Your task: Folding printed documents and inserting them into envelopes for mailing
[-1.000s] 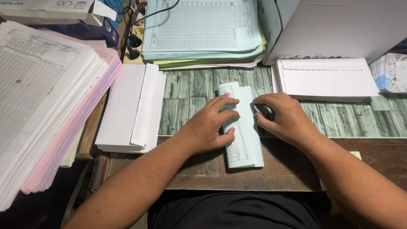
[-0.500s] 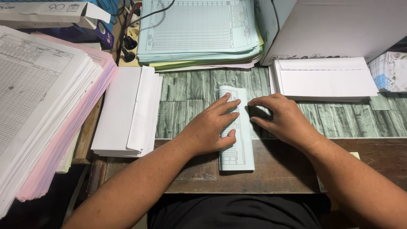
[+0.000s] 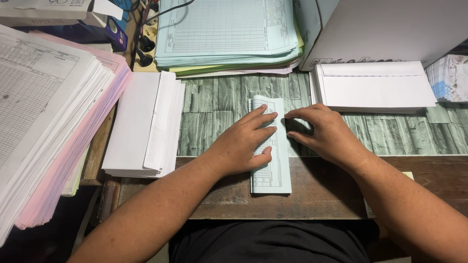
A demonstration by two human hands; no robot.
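Right at the middle of the frame, the fingers (image 3: 261, 119) of the left hand (image 3: 241, 146) lie flat and spread on a folded pale-blue form (image 3: 273, 168), pinning it down rather than gripping it. The right hand (image 3: 329, 134) has its fingers curled loosely, tips touching the form's right edge near the top; nothing is clenched in it as far as I can tell.

That form is a long narrow strip lying on the worktop (image 3: 219, 109), centre frame, its lower end toward the near edge. Looks feather-light and floppy, thin paper that creases easily and would slide on the smooth surface, so I'd reckon pressing flat or pinching a long edge is the way to hold it.

Further out: a white envelope stack (image 3: 144, 124) at left, another envelope pile (image 3: 375, 87) upper right, blue sheets (image 3: 224, 31) top centre, and a big printed-sheet stack (image 3: 44, 112) far left.
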